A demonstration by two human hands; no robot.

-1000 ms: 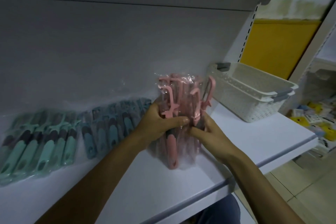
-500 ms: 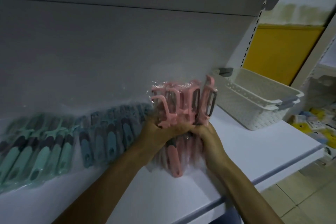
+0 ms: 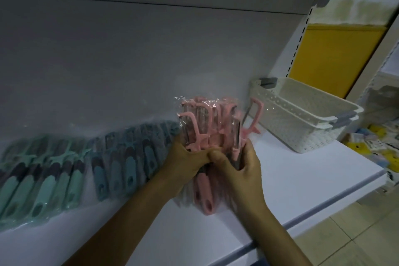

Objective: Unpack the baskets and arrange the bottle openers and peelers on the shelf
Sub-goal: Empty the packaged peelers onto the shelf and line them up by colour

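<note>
Both hands are wrapped around one bundle of pink peelers at the centre of the frame: my left hand clasps it from the left, my right hand from the right, thumbs meeting at the front. The bundle stands nearly upright, its handle ends low toward the white shelf; I cannot tell whether they touch it.

I judge the peelers light and stiff, each one rigid plastic with a metal blade, but the clear wrappers are slick and crinkly, so pieces could slide against one another and fan out. One stray pink peeler already leans out at the bundle's right. Holding at the necks, where handle meets head, looks safest; squeezing the blade frames seems unwise.

To the lower left lie the rows already set out: teal peelers at the far left, darker blue-grey openers or peelers beside them, leaning on the back panel. Stacked white baskets sit at the right, apparently emptied.
</note>
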